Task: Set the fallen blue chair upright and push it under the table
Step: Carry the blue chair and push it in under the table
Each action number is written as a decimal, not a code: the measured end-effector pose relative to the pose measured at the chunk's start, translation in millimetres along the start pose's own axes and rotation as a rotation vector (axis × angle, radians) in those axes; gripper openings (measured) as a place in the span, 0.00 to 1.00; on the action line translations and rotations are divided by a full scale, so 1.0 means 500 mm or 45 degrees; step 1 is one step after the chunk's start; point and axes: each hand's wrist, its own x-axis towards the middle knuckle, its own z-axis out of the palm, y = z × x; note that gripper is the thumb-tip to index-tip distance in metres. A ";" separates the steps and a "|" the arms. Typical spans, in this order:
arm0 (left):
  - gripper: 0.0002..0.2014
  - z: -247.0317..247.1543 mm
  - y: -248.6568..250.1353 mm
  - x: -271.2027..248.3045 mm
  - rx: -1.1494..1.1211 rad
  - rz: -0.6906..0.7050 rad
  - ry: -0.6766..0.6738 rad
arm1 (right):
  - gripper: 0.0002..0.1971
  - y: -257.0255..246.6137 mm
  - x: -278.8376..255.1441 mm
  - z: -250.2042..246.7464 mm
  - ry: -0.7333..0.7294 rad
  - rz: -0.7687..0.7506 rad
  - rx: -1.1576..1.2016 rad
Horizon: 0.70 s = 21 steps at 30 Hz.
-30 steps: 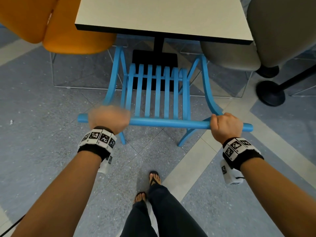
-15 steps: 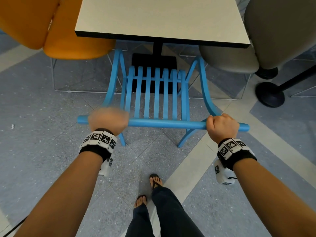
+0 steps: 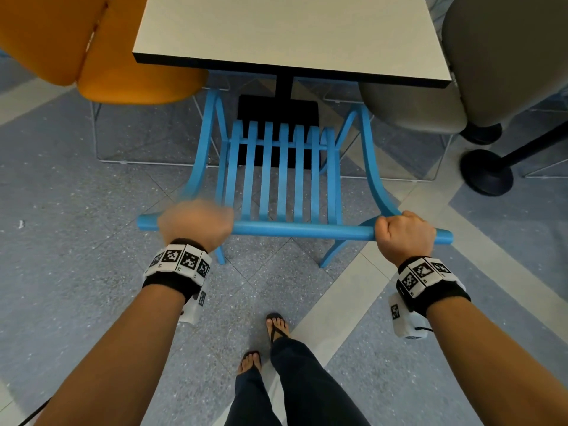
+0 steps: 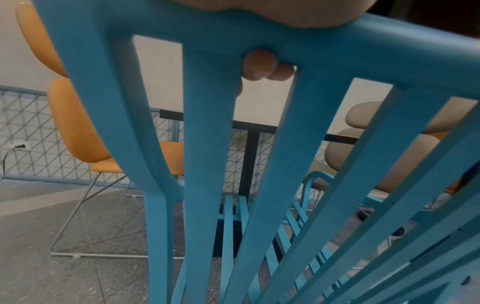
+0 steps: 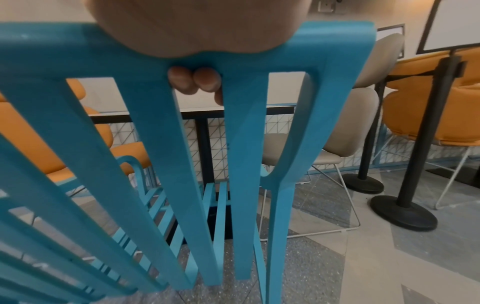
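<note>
The blue chair stands upright on its legs, its slatted seat reaching under the near edge of the white table. My left hand grips the left part of the chair's top rail, and my right hand grips the right end. In the left wrist view my fingertips curl round the rail between two slats. In the right wrist view fingertips wrap under the rail the same way.
An orange chair stands at the table's left corner and a grey chair at its right, both close to the blue armrests. The table's black pedestal base sits ahead of the seat. Black stanchion bases stand at right. My feet are behind the chair.
The chair has slid forward toward the table with both hands on its rail, and its seat front now lies further under the table edge. I have stepped after it.
</note>
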 end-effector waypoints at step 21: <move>0.12 -0.013 0.017 -0.001 -0.231 -0.007 0.113 | 0.18 0.007 0.013 0.007 0.091 0.062 0.207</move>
